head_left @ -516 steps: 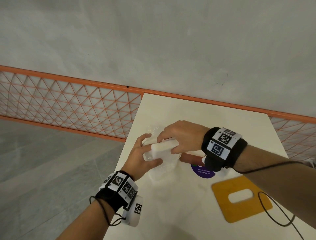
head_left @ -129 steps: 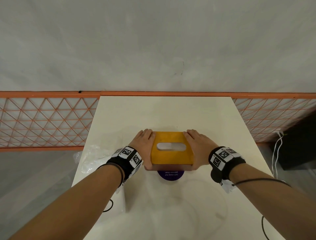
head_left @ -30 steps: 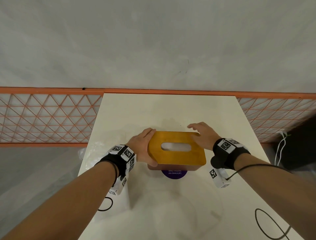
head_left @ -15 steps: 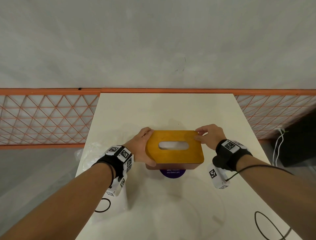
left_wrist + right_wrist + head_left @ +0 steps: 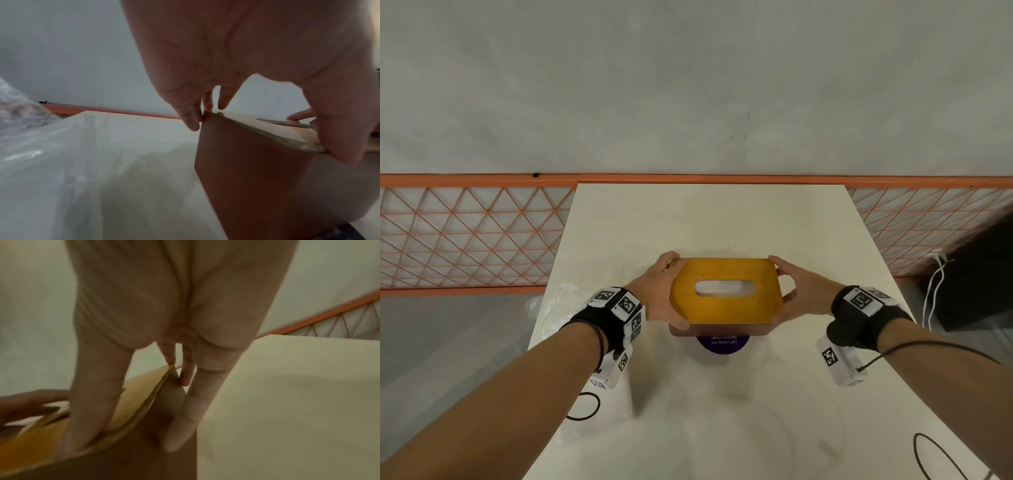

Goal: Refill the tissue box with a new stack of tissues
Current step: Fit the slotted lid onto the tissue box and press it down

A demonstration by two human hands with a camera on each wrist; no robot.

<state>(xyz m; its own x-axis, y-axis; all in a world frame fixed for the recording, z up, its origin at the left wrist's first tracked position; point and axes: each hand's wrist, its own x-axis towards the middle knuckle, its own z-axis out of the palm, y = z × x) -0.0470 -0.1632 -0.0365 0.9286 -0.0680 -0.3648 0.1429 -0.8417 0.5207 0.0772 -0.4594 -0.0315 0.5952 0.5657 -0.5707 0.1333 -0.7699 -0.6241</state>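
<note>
Nearest the camera, two bare forearms reach forward over the cream-white table (image 5: 722, 428), each wrist wrapped in a black band with black-and-white square markers (image 5: 619, 305); thin black cables (image 5: 582, 406) loop on the tabletop beside them. Just past the wrists lies a round purple sticker with white lettering (image 5: 722, 342), partly covered by the brown wooden tissue box with a yellow-orange slotted lid (image 5: 726, 291). The box sits near the middle of the table, and something white shows through the oval slot. The left hand (image 5: 657, 294) grasps the box's left end — thumb on the near corner, fingers curled round the far corner. The right hand (image 5: 801, 291) grips the right end the same way, thumb on the lid's edge and fingers down the side wall. To the left, crumpled clear plastic wrapping (image 5: 548, 301) lies at the table's edge. Beyond the table runs an orange lattice railing (image 5: 472, 236) against a grey wall (image 5: 688, 85).
</note>
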